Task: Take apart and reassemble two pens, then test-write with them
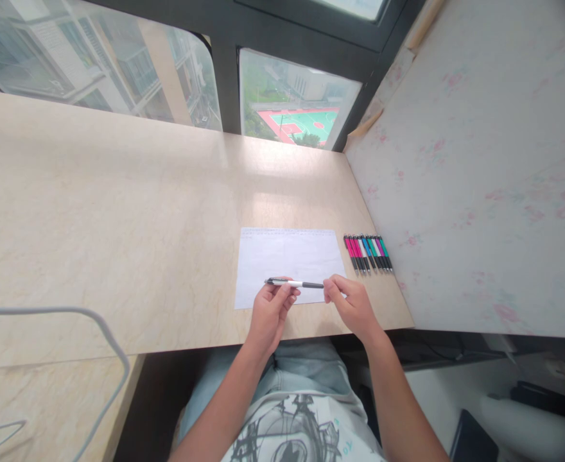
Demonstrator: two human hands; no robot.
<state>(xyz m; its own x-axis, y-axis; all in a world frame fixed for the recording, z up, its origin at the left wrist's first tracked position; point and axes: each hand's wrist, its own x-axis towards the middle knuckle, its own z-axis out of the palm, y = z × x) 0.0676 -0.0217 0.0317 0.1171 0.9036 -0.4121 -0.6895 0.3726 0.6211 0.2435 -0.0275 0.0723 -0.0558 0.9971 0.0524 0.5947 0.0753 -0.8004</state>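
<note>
A white pen with a black grip (293,283) lies level between my two hands, just above a sheet of paper. My left hand (271,308) pinches its clip end between thumb and fingers. At the tip end, the closed fingers of my right hand (352,303) grip the pen. The white sheet of paper (287,253) lies flat on the table under the pen, with rows of small writing along its far edge. To the right of the sheet, a row of several pens (366,253) in pink, white, blue, green and purple lies side by side.
The marbled beige table (119,212) ends at a window (292,96) at the back. A wall with floral paper (479,179) bounds it on the right. A grey cable (104,330) loops at the lower left.
</note>
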